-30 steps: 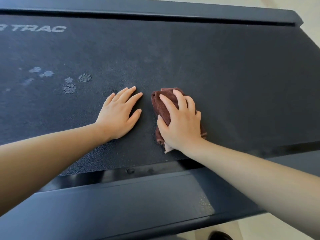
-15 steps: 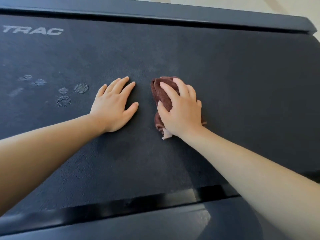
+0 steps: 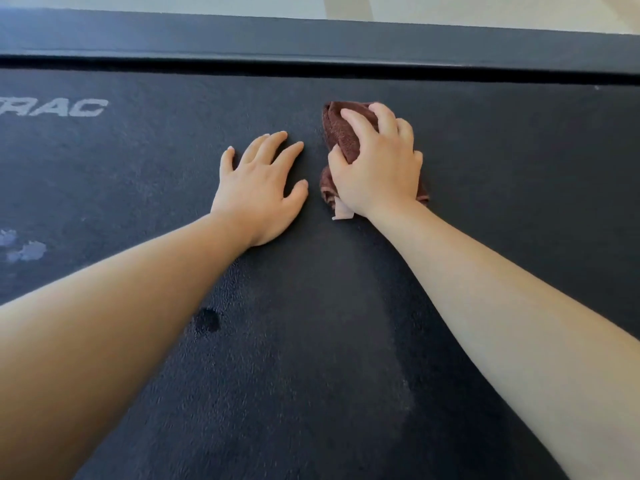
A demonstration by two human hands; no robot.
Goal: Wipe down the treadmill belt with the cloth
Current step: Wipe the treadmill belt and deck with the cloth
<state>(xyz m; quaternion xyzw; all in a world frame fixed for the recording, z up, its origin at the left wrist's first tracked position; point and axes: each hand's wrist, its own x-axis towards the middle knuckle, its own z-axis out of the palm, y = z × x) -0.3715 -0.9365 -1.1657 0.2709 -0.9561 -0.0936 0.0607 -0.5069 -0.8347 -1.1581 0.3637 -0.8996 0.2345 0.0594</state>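
The dark textured treadmill belt (image 3: pixel 519 188) fills most of the view. A bunched brown cloth (image 3: pixel 341 133) lies on it near the far edge. My right hand (image 3: pixel 377 164) covers the cloth, fingers curled over it and thumb hooked round its left side, pressing it to the belt. My left hand (image 3: pixel 261 188) lies flat on the belt just left of the cloth, fingers straight and spread. A white tag (image 3: pixel 343 213) sticks out under my right wrist. A paler wiped streak (image 3: pixel 377 323) runs down the belt behind the cloth.
The black far side rail (image 3: pixel 311 43) runs across the top, with pale floor (image 3: pixel 173 3) beyond. Grey lettering (image 3: pixel 59 108) is printed at the belt's left. Pale dusty spots (image 3: pixel 24 251) sit at the left edge, and a small dark wet spot (image 3: pixel 207 320) lies beside my left forearm.
Both hands have slid away from me across the belt toward the far rail, the cloth moving under my right hand. The near rail has dropped out of view.
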